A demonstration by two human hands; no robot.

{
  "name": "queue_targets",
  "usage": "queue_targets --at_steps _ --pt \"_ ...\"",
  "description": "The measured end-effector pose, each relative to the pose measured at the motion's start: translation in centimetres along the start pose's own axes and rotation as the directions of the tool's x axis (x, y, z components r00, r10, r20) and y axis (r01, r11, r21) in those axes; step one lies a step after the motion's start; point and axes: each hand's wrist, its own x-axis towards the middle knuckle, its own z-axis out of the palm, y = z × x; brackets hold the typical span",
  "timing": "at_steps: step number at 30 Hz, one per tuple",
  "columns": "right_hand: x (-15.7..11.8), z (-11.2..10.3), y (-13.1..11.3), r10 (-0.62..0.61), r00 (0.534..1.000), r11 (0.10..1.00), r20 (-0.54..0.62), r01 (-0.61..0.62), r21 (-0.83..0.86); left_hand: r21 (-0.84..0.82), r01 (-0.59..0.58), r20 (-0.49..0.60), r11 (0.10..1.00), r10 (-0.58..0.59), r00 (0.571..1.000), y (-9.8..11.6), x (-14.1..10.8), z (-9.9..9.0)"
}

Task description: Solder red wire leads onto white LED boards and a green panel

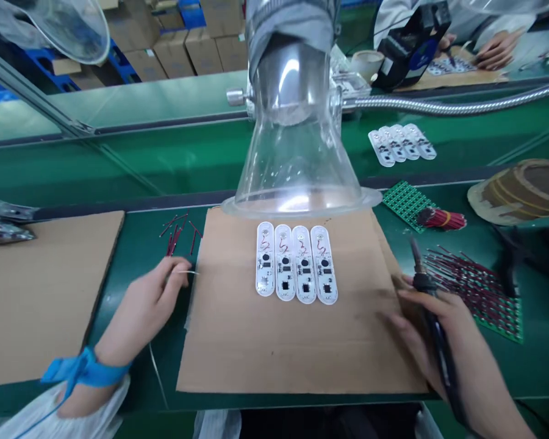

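Note:
Closed around a thin strand of solder wire, my left hand is over the green table at the cardboard's left edge. The wire's short tip sticks out past the fingers and its tail hangs down below. My right hand, slightly blurred, grips a black soldering iron with its tip pointing up and away. Between the hands, a row of several white circuit boards with short red wires lies on a cardboard sheet. Loose dark red wires lie just beyond my left hand.
A clear fume-extractor hood hangs over the cardboard's far edge. Right of it are a green perforated board, a wire bundle, a wire-covered green board and a taped round container. Across the bench, a co-worker's hands handle boards.

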Motion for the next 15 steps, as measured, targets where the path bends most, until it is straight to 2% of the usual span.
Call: queue_targets --at_steps 3,5,8,10,12,15 --pt "-0.8 0.6 0.0 -0.051 0.998 0.998 0.041 0.050 0.028 0.003 0.080 0.058 0.997 -0.080 0.995 0.3 -1.1 0.8" --pt "-1.0 0.7 -0.3 -0.035 0.998 0.995 0.045 0.031 0.096 -0.039 0.138 0.082 0.990 -0.135 0.987 0.6 -1.2 1.4" --pt "-1.0 0.2 -0.5 -0.002 1.000 0.963 0.012 -0.001 0.271 -0.152 0.222 0.062 0.963 -0.215 0.975 0.4 -0.9 2.0" --pt "-0.3 0.0 -0.3 0.037 0.999 0.911 -0.037 -0.018 0.413 -0.245 0.262 0.060 0.933 -0.255 0.965 0.1 -0.1 2.1" --pt "1.7 0.3 -0.4 0.110 0.992 0.842 -0.058 -0.062 0.536 -0.371 0.319 0.128 0.872 -0.292 0.948 0.0 1.7 1.6" --pt "7.7 1.5 -1.0 0.165 0.986 0.756 -0.019 -0.114 0.644 -0.540 0.406 0.274 0.738 -0.302 0.913 0.9 6.4 -0.2"
